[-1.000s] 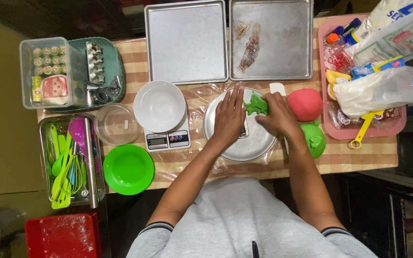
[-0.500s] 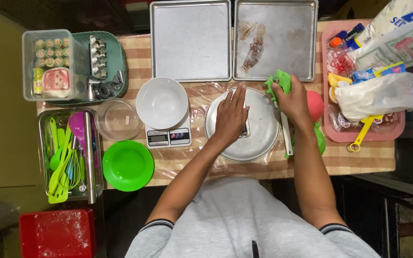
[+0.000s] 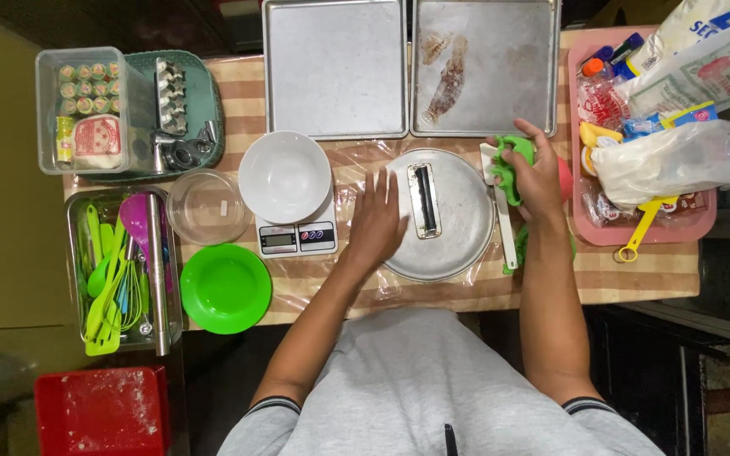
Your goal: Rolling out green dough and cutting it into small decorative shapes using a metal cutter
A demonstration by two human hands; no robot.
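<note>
A round metal plate (image 3: pixel 458 245) lies in the middle of the table on clear plastic wrap, with a small rectangular metal piece (image 3: pixel 424 201) on it. My left hand (image 3: pixel 376 224) rests flat at the plate's left edge, fingers apart, holding nothing. My right hand (image 3: pixel 538 177) is off the plate's right side, closed around a green plastic tool (image 3: pixel 510 165). A white-handled scraper (image 3: pixel 506 226) lies between the plate and my right hand. A red round object (image 3: pixel 564 179) is mostly hidden behind that hand.
Two metal baking sheets (image 3: pixel 335 67) (image 3: pixel 500 51) lie at the back. A white bowl (image 3: pixel 285 176) sits on a digital scale (image 3: pixel 293 239), beside a glass bowl (image 3: pixel 204 207) and green plate (image 3: pixel 226 287). Utensil tray (image 3: pixel 73 279) left; pink tray (image 3: pixel 703 226) with bags right.
My right hand lifted the green tool off the plate and carried it right. My left hand slid left from the plate's centre, uncovering the rectangular metal piece.
</note>
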